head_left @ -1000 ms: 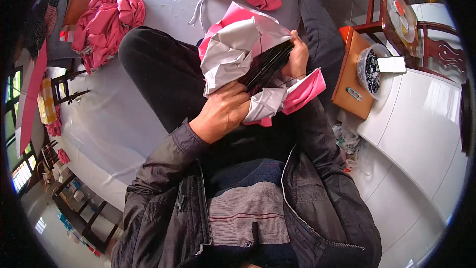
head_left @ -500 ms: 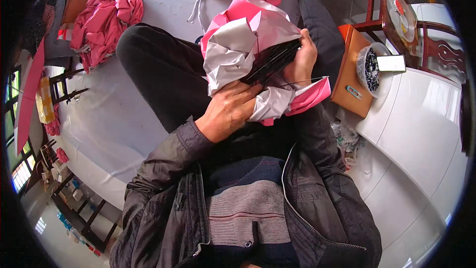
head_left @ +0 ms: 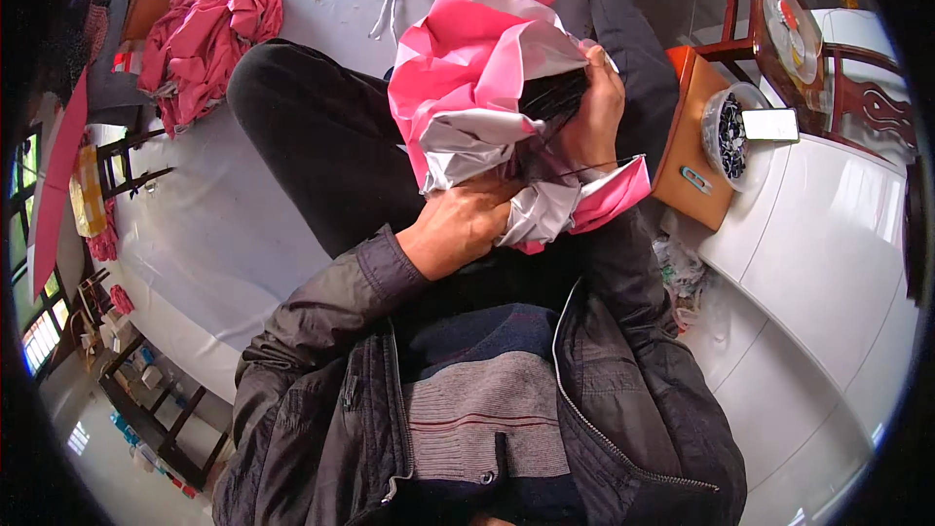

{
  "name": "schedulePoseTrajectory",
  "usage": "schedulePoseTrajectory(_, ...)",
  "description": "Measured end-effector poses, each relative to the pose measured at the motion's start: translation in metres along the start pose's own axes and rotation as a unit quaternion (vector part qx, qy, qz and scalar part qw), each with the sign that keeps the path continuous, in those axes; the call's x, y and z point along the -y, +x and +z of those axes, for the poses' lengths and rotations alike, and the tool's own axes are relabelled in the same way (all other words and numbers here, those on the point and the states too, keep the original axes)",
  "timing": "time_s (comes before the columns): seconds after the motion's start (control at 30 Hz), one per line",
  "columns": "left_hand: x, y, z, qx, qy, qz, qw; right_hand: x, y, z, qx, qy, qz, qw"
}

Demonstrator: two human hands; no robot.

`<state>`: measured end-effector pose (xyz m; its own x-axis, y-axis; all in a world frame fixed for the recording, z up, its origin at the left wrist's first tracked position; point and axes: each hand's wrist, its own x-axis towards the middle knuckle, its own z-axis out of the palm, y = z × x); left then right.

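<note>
A pink umbrella canopy with a silver lining (head_left: 458, 54) is bunched up above my lap, its folded black ribs (head_left: 553, 95) showing through the opening. My left hand (head_left: 463, 222) is closed low on the bundle, fingers curled under the silver folds; their tips are hidden. On the far side my right hand (head_left: 599, 112) wraps round the umbrella's ribs, thumb up near the canopy edge. One thin rib sticks out to the right, its tip by a loose pink corner of the cloth (head_left: 614, 197).
On the right, an orange-brown box (head_left: 696, 141) bears turquoise thread snips (head_left: 695, 181) and a clear tub of small black and white parts (head_left: 726, 136). A white case (head_left: 769, 125) lies beside it. A wooden chair (head_left: 765, 39) stands behind. Pink cloth (head_left: 209, 39) is heaped at far left.
The canopy has turned and spread, so more pink outside and less silver lining shows. My left hand has shifted slightly right; my right hand stays at the ribs.
</note>
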<state>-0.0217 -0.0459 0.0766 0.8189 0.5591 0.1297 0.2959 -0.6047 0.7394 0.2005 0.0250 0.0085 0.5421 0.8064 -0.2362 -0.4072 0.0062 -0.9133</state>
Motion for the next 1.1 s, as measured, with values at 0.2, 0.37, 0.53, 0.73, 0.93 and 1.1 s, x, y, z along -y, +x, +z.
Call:
schedulePoseTrajectory(0.2, -0.003, -0.006, -0.02, -0.032, 0.068, -0.007, 0.997, -0.016, 0.009, -0.022, 0.001, 0.08, 0.089, 0.993)
schedulePoseTrajectory(0.37, 0.002, -0.02, -0.021, -0.005, 0.083, -0.005, 0.997, -0.036, 0.015, -0.035, -0.041, 0.088, 0.15, 0.984)
schedulePoseTrajectory(0.53, 0.002, -0.02, -0.018, -0.011, 0.109, 0.019, 0.994, -0.047, 0.023, -0.052, -0.043, 0.094, 0.153, 0.983)
schedulePoseTrajectory(0.73, -0.007, -0.026, -0.029, 0.038, 0.164, 0.013, 0.986, -0.038, -0.001, -0.041, -0.013, -0.057, 0.111, 0.992)
schedulePoseTrajectory(0.93, -0.021, -0.022, -0.037, 0.01, 0.188, 0.047, 0.981, -0.065, 0.015, -0.068, 0.017, 0.17, 0.203, 0.964)
schedulePoseTrajectory(1.1, -0.028, -0.019, -0.043, 0.002, 0.184, 0.052, 0.982, -0.073, 0.016, -0.08, 0.073, 0.062, 0.131, 0.987)
